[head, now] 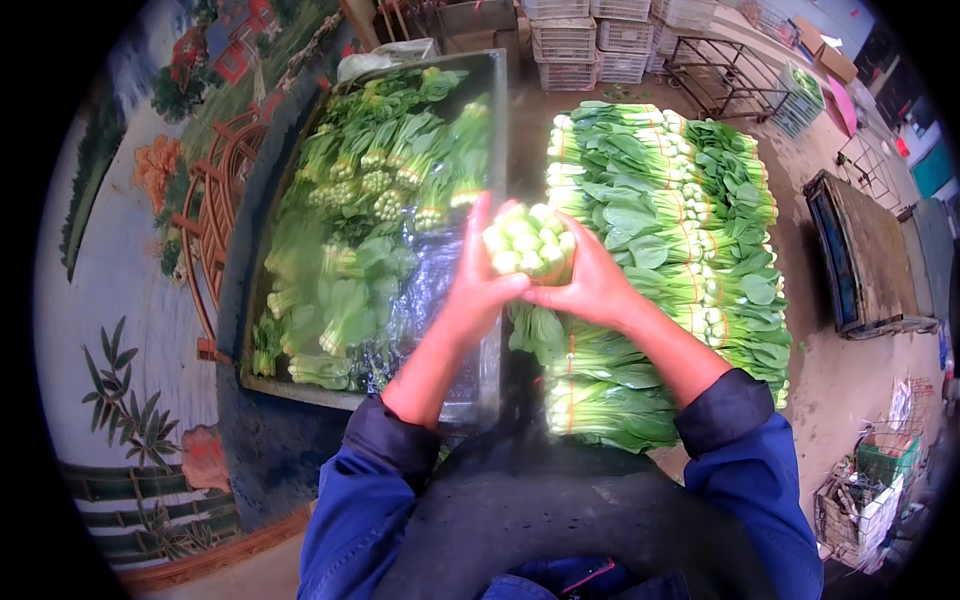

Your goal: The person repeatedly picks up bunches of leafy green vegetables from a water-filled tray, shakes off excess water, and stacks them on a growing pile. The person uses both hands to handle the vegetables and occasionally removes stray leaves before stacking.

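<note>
Both my left hand (482,281) and my right hand (592,281) clasp a bunch of bok choy (529,244) from its two sides, with the pale stem ends turned up toward me. My thumbs meet at the near side of the bunch. On the left is a water-filled trough (491,360) where more bok choy bunches (360,292) float or lie in the water. To the right, tied bok choy bunches (645,217) are stacked in rows, with orange bands around their stems. The held bunch is above the gap between trough and stack.
White plastic crates (566,45) are piled at the back. A metal frame cart (727,75) and a green crate (799,101) stand at the far right. Nearer on the right are a wooden-topped box (870,255) and a wire basket (840,510). A painted wall (150,300) borders the trough.
</note>
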`<state>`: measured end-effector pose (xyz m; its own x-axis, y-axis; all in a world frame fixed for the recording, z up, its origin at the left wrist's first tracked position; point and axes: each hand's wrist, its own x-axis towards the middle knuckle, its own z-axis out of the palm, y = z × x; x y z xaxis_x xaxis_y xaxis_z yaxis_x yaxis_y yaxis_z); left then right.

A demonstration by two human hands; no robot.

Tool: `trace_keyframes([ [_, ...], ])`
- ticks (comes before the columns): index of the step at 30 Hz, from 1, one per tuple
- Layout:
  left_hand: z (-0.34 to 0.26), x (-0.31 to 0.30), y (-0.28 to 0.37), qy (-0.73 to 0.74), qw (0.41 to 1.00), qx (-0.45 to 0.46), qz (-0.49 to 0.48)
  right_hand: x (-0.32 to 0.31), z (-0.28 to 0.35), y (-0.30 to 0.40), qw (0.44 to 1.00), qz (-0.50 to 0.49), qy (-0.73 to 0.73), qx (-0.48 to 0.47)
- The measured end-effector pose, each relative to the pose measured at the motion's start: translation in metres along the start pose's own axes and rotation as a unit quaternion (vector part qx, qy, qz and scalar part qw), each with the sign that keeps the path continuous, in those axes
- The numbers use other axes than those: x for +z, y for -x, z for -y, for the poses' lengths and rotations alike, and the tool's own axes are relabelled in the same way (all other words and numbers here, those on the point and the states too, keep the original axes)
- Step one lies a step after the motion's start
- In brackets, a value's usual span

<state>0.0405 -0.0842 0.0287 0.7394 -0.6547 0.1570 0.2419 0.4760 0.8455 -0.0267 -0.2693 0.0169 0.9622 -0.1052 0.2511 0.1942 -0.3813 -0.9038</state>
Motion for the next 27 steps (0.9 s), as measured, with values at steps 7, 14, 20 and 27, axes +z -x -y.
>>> trace_keyframes([
  [7, 0.025, 0.001, -0.008, -0.260, 0.964, -0.029, 0.047, -0.060, 0.027, 0.007, 0.905, 0.038, 0.413, -0.097],
  [14, 0.120, -0.015, -0.010, -0.188, 0.975, -0.114, 0.029, -0.058, -0.001, 0.009, 0.812, 0.211, 0.542, -0.053],
  [20, 0.169, -0.034, 0.016, -0.205, 0.972, -0.116, 0.006, -0.049, -0.054, 0.022, 0.871, 0.257, 0.418, -0.027],
  [27, 0.154, -0.015, -0.005, -0.226, 0.970, -0.092, -0.018, -0.058, -0.055, 0.020, 0.856, 0.250, 0.449, -0.055],
])
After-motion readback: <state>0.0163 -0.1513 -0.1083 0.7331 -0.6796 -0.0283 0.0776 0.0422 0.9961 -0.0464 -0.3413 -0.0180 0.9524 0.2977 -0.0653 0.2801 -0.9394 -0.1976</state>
